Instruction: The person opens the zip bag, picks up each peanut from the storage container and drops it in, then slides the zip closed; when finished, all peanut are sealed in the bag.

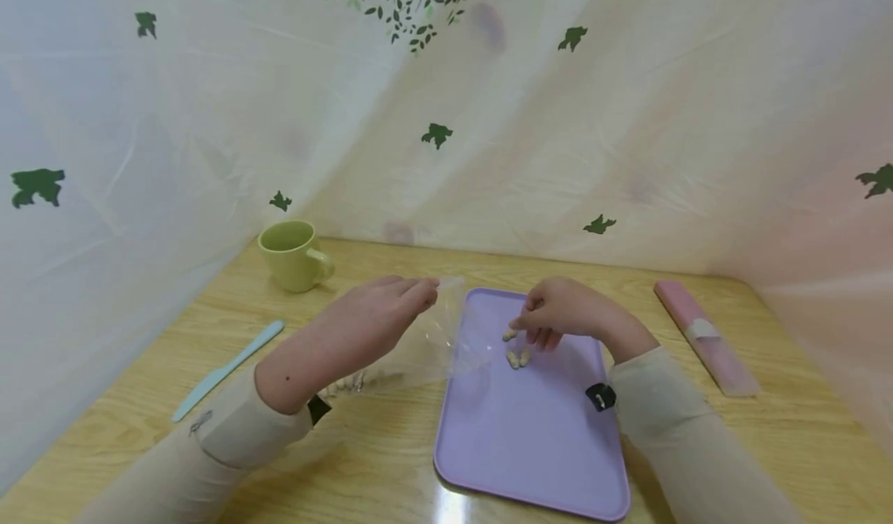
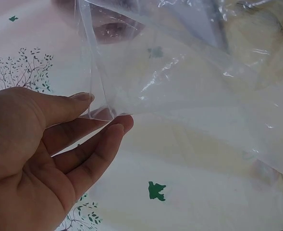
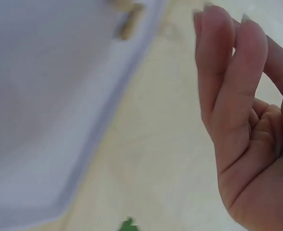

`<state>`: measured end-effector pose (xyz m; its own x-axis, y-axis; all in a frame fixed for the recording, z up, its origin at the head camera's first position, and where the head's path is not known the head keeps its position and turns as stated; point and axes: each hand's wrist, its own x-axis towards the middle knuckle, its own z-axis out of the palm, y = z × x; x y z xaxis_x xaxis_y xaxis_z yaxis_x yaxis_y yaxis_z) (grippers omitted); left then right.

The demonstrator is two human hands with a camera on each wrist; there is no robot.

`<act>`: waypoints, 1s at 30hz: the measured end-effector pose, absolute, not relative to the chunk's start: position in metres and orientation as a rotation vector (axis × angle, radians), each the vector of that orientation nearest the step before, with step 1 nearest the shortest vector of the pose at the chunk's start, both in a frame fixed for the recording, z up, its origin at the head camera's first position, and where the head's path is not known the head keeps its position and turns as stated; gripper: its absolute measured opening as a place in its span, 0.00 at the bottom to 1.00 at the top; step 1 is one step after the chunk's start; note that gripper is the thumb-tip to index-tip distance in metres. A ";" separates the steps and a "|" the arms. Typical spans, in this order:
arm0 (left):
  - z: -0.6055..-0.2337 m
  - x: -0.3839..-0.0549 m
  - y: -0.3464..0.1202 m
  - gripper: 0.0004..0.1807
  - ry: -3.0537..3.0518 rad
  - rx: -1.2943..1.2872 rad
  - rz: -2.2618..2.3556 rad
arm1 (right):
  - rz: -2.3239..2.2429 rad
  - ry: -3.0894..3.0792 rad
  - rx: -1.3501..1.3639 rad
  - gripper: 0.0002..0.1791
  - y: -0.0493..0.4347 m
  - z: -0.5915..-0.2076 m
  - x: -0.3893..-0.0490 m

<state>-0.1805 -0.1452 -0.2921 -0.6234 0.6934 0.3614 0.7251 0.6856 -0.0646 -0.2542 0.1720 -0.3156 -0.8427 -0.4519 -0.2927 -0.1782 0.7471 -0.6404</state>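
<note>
In the head view my left hand [image 1: 366, 318] is raised left of the lilac tray [image 1: 530, 431]. The left wrist view shows that hand [image 2: 59, 139] pinching the edge of a clear plastic bag [image 2: 179, 91] between thumb and fingers. Several peanuts [image 1: 342, 386] show at the bag's lower left, partly behind the left forearm. Over the tray's far half is my right hand [image 1: 568, 308], thumb and forefinger close together. Its fingertips are right at one peanut [image 1: 509, 336]; I cannot tell whether they grip it. Two more peanuts [image 1: 518, 359] lie on the tray just below.
A green mug [image 1: 293, 259] stands at the back left of the wooden table [image 1: 363, 462]. In front of it lies a pale blue plastic knife [image 1: 226, 369]. To the tray's right is a long pink case [image 1: 705, 338] with a white band. A printed curtain [image 1: 488, 175] hangs behind.
</note>
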 end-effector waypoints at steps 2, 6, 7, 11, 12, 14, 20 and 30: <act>-0.293 -0.181 -0.146 0.16 -2.537 -1.110 -0.122 | -0.917 2.505 -0.508 0.16 0.170 -0.307 -0.249; -0.293 -0.181 -0.145 0.15 -2.536 -1.108 -0.114 | -1.013 2.456 -0.569 0.17 0.161 -0.293 -0.236; -0.293 -0.181 -0.145 0.15 -2.536 -1.107 -0.115 | -1.028 2.448 -0.588 0.17 0.158 -0.290 -0.233; -0.293 -0.181 -0.145 0.14 -2.534 -1.111 -0.123 | -1.064 2.437 -0.648 0.16 0.143 -0.283 -0.219; -0.293 -0.181 -0.146 0.14 -2.531 -1.112 -0.125 | -1.066 2.438 -0.659 0.16 0.139 -0.281 -0.216; -0.293 -0.181 -0.146 0.13 -2.517 -1.116 -0.127 | -1.058 2.449 -0.681 0.14 0.132 -0.280 -0.211; -0.293 -0.181 -0.146 0.11 -2.477 -1.128 -0.125 | -1.013 2.502 -0.669 0.11 0.116 -0.280 -0.201; -0.291 -0.181 -0.144 0.09 -2.487 -1.127 -0.118 | -1.001 2.533 -0.648 0.11 0.116 -0.279 -0.200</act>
